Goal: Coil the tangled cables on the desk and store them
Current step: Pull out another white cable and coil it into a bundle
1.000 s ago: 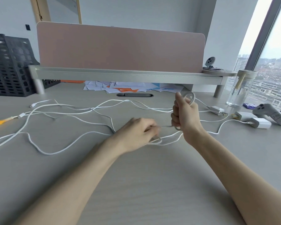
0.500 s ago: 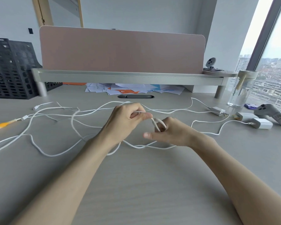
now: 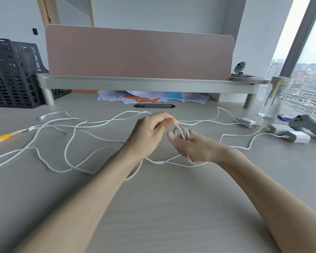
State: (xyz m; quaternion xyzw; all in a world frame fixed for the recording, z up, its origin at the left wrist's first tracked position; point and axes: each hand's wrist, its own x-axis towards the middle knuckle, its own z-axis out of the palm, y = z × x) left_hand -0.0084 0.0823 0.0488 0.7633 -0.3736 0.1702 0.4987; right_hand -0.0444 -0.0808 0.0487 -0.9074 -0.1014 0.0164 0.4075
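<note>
Several white cables (image 3: 69, 143) lie tangled across the grey desk (image 3: 153, 207). At the middle of the desk my right hand (image 3: 192, 147) holds a small coil of white cable (image 3: 181, 133) wound round its fingers, thumb pointing left. My left hand (image 3: 150, 132) sits just left of it and pinches the free run of that cable against the coil's top. Loose slack trails under both wrists. White chargers (image 3: 297, 136) lie at the right, on the cables' far ends.
A monitor riser (image 3: 144, 84) with a pink divider spans the back, papers (image 3: 153, 96) beneath it. A black crate (image 3: 13, 73) stands back left, yellow plugs (image 3: 2, 136) at the left edge. A glass jar (image 3: 274, 99) and a grey controller (image 3: 310, 126) sit at the right.
My right hand dropped from an upright fist to lie flat with the coil. My left hand rose from the desk and carried the cable over to the coil, pulling slack closer.
</note>
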